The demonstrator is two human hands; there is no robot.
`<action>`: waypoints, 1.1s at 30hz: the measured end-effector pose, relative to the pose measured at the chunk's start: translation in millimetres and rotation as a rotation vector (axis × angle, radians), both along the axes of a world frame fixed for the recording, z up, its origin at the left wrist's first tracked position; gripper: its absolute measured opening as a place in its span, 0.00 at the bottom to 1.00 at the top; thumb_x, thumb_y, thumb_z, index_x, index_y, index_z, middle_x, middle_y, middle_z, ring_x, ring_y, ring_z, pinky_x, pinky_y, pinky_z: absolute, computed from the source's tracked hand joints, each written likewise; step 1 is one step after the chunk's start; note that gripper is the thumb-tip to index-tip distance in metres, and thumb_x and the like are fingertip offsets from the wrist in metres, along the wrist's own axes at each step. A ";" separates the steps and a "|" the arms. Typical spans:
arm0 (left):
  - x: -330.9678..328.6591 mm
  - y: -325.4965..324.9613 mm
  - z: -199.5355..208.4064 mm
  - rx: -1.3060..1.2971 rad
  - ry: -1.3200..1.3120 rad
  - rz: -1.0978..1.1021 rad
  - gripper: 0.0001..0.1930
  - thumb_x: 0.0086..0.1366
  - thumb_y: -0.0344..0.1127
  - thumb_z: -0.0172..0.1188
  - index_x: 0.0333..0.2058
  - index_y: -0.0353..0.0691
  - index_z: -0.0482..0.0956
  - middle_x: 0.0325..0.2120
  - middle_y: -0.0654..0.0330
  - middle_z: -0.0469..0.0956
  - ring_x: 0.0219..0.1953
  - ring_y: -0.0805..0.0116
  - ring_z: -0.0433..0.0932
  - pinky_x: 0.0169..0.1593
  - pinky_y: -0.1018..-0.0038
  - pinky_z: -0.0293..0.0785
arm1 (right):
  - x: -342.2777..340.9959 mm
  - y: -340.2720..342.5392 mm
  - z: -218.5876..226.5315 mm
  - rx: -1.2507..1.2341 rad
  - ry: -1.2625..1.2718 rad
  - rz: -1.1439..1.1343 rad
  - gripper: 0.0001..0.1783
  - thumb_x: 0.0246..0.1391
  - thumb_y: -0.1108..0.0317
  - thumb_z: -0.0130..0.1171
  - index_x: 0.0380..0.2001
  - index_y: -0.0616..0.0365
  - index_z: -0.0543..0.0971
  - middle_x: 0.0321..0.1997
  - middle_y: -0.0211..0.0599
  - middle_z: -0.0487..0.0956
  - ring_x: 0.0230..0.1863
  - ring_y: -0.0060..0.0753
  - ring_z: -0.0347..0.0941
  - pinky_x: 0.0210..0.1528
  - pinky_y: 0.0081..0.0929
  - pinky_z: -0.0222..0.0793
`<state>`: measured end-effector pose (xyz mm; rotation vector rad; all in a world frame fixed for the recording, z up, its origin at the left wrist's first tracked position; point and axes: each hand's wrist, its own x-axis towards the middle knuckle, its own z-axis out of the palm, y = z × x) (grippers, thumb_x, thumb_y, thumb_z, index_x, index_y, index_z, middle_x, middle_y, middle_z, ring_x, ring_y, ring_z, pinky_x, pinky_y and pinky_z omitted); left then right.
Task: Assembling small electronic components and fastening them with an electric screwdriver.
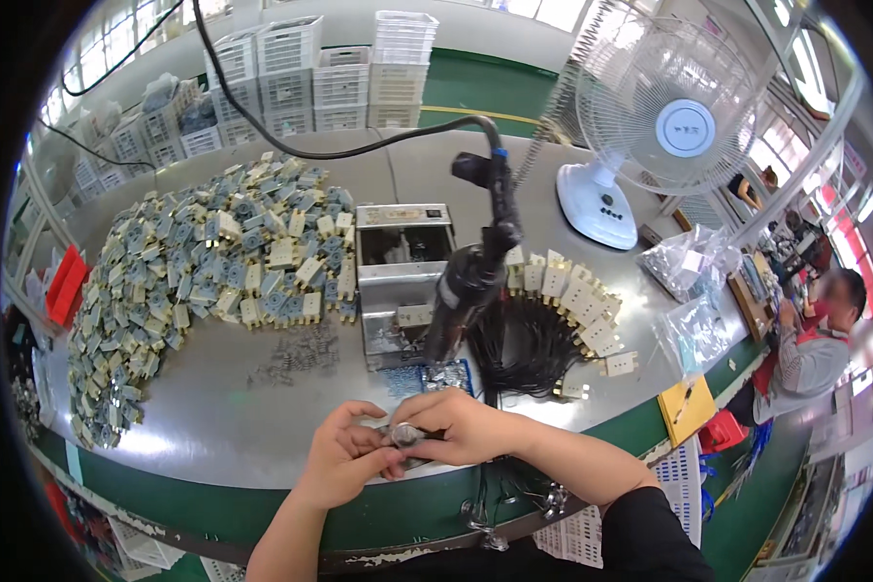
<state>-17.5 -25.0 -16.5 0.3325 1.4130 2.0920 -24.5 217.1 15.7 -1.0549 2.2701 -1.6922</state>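
Observation:
Both hands meet over the near edge of the metal-topped bench. Fingers of my left hand (347,451) and my right hand (461,427) close around a small grey metallic part with a round end (404,434); the fingers hide much of it. Just beyond them hangs a black power screwdriver (461,296), its lower tip above a small blue tray (446,376) of tiny parts. Behind it stands a metal box (404,276) with open compartments. Cream plug housings (577,301) are fanned out at the right, with a bundle of black cables (524,344) beside them.
A large heap of grey and cream plug parts (233,252) covers the left side. Loose small metal pieces (296,354) lie near it. A white fan (597,209) stands at the back right, near plastic bags (694,330) and a yellow pad (687,407). Another person (815,354) sits at the right.

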 end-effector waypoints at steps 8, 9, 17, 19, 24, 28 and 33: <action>-4.1 -1.8 -17.7 0.044 -0.064 0.094 0.13 0.68 0.18 0.64 0.48 0.31 0.71 0.35 0.46 0.86 0.35 0.59 0.88 0.35 0.67 0.86 | 6.6 -3.7 -0.8 0.133 0.063 -0.144 0.12 0.55 0.74 0.71 0.39 0.70 0.82 0.42 0.52 0.84 0.41 0.55 0.83 0.44 0.38 0.79; -1.9 -4.5 -18.7 0.047 -0.022 0.125 0.13 0.68 0.17 0.65 0.46 0.31 0.72 0.36 0.46 0.86 0.36 0.59 0.88 0.36 0.68 0.86 | 6.6 -5.1 -2.4 0.132 0.059 -0.142 0.12 0.55 0.74 0.71 0.39 0.70 0.82 0.42 0.52 0.84 0.41 0.55 0.83 0.44 0.38 0.79; 2.8 3.9 -9.5 -0.105 0.125 0.267 0.14 0.63 0.15 0.68 0.42 0.32 0.75 0.36 0.50 0.86 0.38 0.64 0.89 0.43 0.71 0.87 | 7.6 -11.1 1.3 0.164 0.079 -0.230 0.14 0.53 0.71 0.71 0.38 0.69 0.80 0.37 0.51 0.80 0.37 0.56 0.80 0.38 0.41 0.76; 5.7 5.9 -10.0 -0.198 0.374 0.258 0.13 0.63 0.16 0.70 0.42 0.32 0.76 0.37 0.52 0.87 0.41 0.67 0.89 0.46 0.72 0.87 | 4.1 -11.7 -12.2 0.099 0.170 -0.251 0.13 0.52 0.72 0.72 0.40 0.67 0.84 0.37 0.45 0.82 0.27 0.40 0.77 0.31 0.31 0.72; 11.0 8.0 -10.9 -0.418 0.625 0.334 0.13 0.58 0.20 0.74 0.40 0.30 0.80 0.38 0.51 0.88 0.42 0.70 0.89 0.47 0.74 0.86 | 4.3 -20.4 -0.4 0.186 0.101 -0.338 0.09 0.51 0.74 0.72 0.33 0.68 0.82 0.28 0.45 0.78 0.27 0.46 0.75 0.30 0.35 0.70; -4.8 -0.9 -6.8 -0.468 0.701 0.413 0.11 0.64 0.21 0.69 0.45 0.28 0.80 0.36 0.52 0.87 0.38 0.72 0.88 0.44 0.73 0.85 | -0.7 -26.7 1.3 0.202 0.078 -0.425 0.09 0.52 0.72 0.71 0.33 0.68 0.83 0.32 0.45 0.81 0.28 0.41 0.76 0.32 0.32 0.71; -19.7 -25.8 -22.8 -0.227 0.174 0.388 0.09 0.76 0.25 0.56 0.51 0.32 0.81 0.34 0.57 0.82 0.30 0.74 0.81 0.32 0.78 0.76 | -3.9 -35.3 1.1 0.265 0.006 -0.405 0.12 0.54 0.68 0.71 0.32 0.68 0.84 0.33 0.51 0.83 0.32 0.52 0.81 0.36 0.39 0.76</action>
